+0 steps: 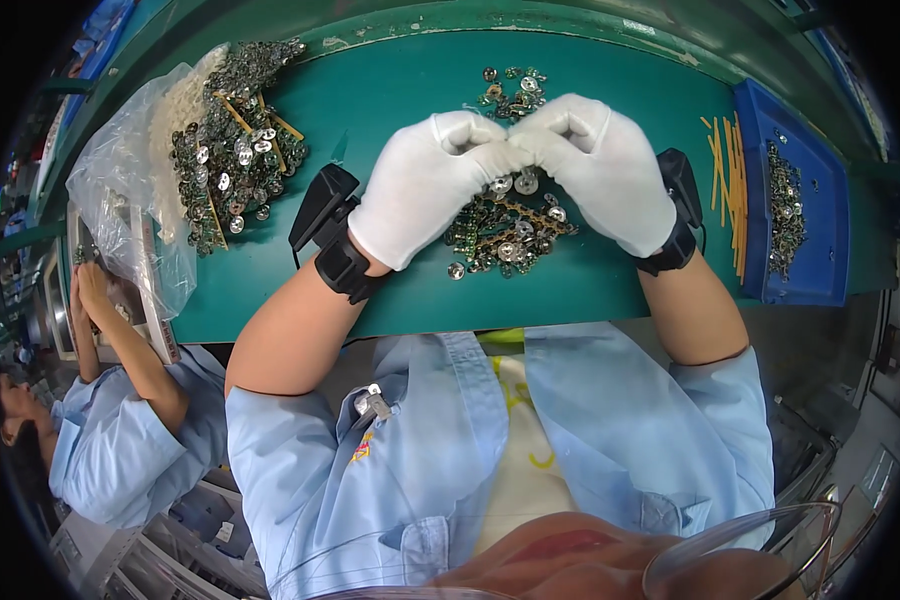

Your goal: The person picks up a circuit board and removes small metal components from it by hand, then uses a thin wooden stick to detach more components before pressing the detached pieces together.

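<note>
White gloves cover both of my hands, which meet at the fingertips above the green tabletop [390, 285]. Thumb and fingers of my left hand [425, 185] are pinched together, and my right hand [605, 175] makes the same pinch against it. Whatever lies between the fingertips is hidden by the gloves. Shiny round metal discs [526, 182] show just under the fingers. Below them, nearer to me, spreads a pile of small metal discs and greenish pieces [510, 238]. A smaller cluster of similar parts [518, 92] lies just beyond my hands.
To the left, a large heap of strung metal parts [235, 165] sits beside a clear plastic bag [110, 160]. Thin wooden sticks [738, 200] lie at the right, against a blue tray [830, 255] holding small parts. A co-worker [135, 440] works at far left.
</note>
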Available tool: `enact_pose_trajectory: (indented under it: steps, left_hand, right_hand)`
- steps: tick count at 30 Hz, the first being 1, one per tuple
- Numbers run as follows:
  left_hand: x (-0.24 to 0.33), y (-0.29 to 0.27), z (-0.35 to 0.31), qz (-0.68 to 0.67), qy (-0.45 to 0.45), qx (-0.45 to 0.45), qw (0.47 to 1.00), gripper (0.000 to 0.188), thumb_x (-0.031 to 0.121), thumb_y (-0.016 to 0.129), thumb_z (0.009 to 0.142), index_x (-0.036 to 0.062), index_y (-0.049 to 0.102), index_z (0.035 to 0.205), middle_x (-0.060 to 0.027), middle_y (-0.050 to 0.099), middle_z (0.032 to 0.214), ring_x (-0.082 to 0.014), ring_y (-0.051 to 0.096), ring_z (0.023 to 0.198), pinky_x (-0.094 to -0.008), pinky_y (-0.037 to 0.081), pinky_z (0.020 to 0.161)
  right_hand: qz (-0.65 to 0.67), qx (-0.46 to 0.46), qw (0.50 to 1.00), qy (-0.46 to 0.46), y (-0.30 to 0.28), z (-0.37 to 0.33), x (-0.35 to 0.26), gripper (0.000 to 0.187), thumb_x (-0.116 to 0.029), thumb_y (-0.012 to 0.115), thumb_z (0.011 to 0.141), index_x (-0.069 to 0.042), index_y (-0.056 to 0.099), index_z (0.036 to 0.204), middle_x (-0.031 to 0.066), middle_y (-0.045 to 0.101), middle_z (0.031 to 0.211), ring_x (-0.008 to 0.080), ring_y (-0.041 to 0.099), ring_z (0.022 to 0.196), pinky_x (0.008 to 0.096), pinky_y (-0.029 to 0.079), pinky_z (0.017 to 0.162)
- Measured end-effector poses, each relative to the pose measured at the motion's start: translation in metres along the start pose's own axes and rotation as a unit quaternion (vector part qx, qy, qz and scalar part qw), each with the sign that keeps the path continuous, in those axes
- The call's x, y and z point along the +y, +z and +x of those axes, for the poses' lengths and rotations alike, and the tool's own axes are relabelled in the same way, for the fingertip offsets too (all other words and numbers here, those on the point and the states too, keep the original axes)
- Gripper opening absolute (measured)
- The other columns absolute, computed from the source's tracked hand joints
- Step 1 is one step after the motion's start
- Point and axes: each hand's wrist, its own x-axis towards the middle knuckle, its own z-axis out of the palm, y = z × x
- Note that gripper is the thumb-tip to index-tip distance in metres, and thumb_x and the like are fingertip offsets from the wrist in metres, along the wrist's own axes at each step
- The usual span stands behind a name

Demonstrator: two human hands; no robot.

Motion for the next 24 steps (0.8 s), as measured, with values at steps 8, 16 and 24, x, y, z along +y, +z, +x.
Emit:
enact_pose_trajectory:
  steps: [8, 16, 24]
  left_hand:
    - [0.005, -0.003, -0.001, -0.196, -0.063, -0.031, 0.978, 0.02, 0.02, 0.064, 0.083, 0.0005, 0.066, 0.08, -0.002, 0.063, 0.076, -0.0074, 0.054, 0.067, -0.0218, 0.043, 0.061]
    - [0.003, -0.006, 0.008, -0.038, -0.052, 0.055, 0.996, 0.022, 0.022, 0.065, 0.082, 0.0004, 0.067, 0.079, -0.0011, 0.063, 0.071, -0.0057, 0.054, 0.065, -0.0209, 0.043, 0.06]
    - [-0.002, -0.007, 0.013, 0.056, -0.005, 0.063, 0.996, 0.017, 0.018, 0.064, 0.083, 0.001, 0.067, 0.087, 0.0005, 0.062, 0.077, -0.004, 0.051, 0.069, -0.0182, 0.041, 0.064]
  right_hand:
    - [0.29, -0.074, 0.95, 0.085, -0.001, 0.006, 0.015, 0.021, -0.02, 0.055, 0.089, 0.001, 0.058, 0.087, 0.0049, 0.059, 0.082, 0.0099, 0.055, 0.076, 0.024, 0.044, 0.069]
    - [0.071, 0.093, 0.992, 0.044, 0.002, 0.007, -0.002, 0.018, -0.013, 0.062, 0.085, 0.001, 0.057, 0.094, 0.0042, 0.059, 0.083, 0.0092, 0.055, 0.074, 0.0218, 0.043, 0.068]
    - [0.02, 0.081, 0.996, 0.013, -0.011, 0.012, 0.012, 0.02, -0.013, 0.061, 0.086, 0.001, 0.06, 0.1, 0.0032, 0.061, 0.088, 0.0067, 0.055, 0.078, 0.0188, 0.042, 0.071]
